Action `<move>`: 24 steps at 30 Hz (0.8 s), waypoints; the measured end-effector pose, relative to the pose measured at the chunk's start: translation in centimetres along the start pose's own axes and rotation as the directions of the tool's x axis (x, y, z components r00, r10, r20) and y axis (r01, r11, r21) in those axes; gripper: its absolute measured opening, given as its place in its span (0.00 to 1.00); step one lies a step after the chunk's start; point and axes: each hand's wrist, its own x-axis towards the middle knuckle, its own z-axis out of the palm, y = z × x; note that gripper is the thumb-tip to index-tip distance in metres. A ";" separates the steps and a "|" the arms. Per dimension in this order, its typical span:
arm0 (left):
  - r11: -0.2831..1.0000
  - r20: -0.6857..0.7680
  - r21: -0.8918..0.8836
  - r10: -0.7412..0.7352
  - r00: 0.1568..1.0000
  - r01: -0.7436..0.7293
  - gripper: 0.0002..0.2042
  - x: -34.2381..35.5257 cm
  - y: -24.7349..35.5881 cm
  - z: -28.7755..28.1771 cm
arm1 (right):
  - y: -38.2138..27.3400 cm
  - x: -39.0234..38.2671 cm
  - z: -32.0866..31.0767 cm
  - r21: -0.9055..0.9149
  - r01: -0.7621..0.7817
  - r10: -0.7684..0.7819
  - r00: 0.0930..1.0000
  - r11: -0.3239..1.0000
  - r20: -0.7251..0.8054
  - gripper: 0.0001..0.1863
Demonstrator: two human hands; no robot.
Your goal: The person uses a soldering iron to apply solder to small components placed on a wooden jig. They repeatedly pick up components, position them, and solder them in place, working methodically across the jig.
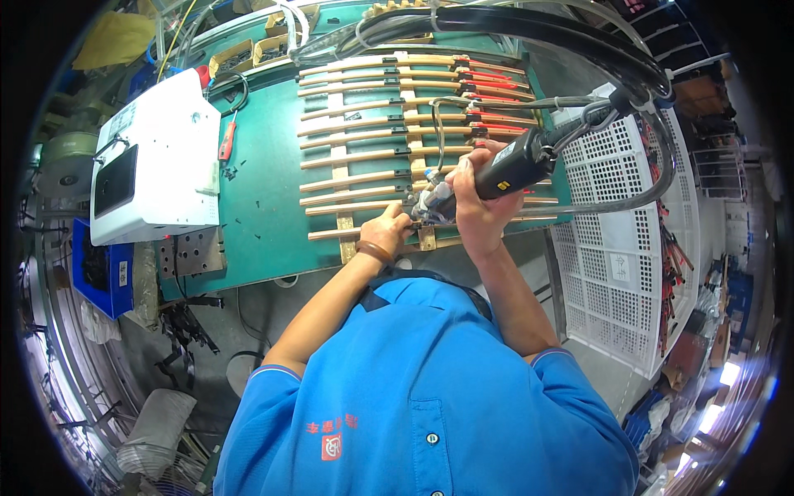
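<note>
Black power tool (509, 169) at centre of green bench (265, 190), tip on wooden rack (372, 178). Right hand (475, 207) wrapped tight around tool. Left hand (387, 227) fingers curled, pressing lowest slat. White box (157, 161) left; white perforated crates (616, 240) right.

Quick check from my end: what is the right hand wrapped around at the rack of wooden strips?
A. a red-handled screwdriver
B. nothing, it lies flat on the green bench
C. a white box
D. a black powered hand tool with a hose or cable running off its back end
D: the right hand is closed round a black powered tool, whose tip points down at the wooden strips beside the left hand.
</note>
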 end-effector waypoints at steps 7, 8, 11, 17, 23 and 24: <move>1.000 0.027 0.011 -0.007 1.000 0.007 0.10 0.0 0.1 -0.4 | 0.0 -1.0 0.5 -0.017 -0.018 0.018 1.000 1.000 0.015 0.17; 1.000 0.024 0.004 -0.010 1.000 0.010 0.11 0.0 0.0 -0.3 | -0.2 -1.1 0.7 -0.004 -0.008 0.008 1.000 1.000 0.013 0.15; 1.000 0.013 -0.011 -0.019 1.000 0.019 0.12 -0.1 -0.1 0.0 | 0.5 -1.3 0.6 -0.052 0.082 -0.079 0.995 0.995 0.054 0.10; 1.000 0.017 0.011 -0.028 0.999 0.028 0.10 -0.2 -0.2 0.1 | 0.6 -1.9 0.9 -0.003 0.051 -0.051 0.998 0.999 0.022 0.07; 0.998 0.061 0.055 -0.037 0.997 0.034 0.09 -0.2 -0.5 0.6 | 2.4 -2.9 0.0 -0.106 0.154 -0.136 0.977 0.982 0.163 0.21; 0.998 0.069 0.057 -0.046 0.997 0.042 0.10 -0.3 -0.5 0.5 | 2.1 -2.5 0.2 -0.054 0.099 -0.091 0.987 0.994 0.131 0.17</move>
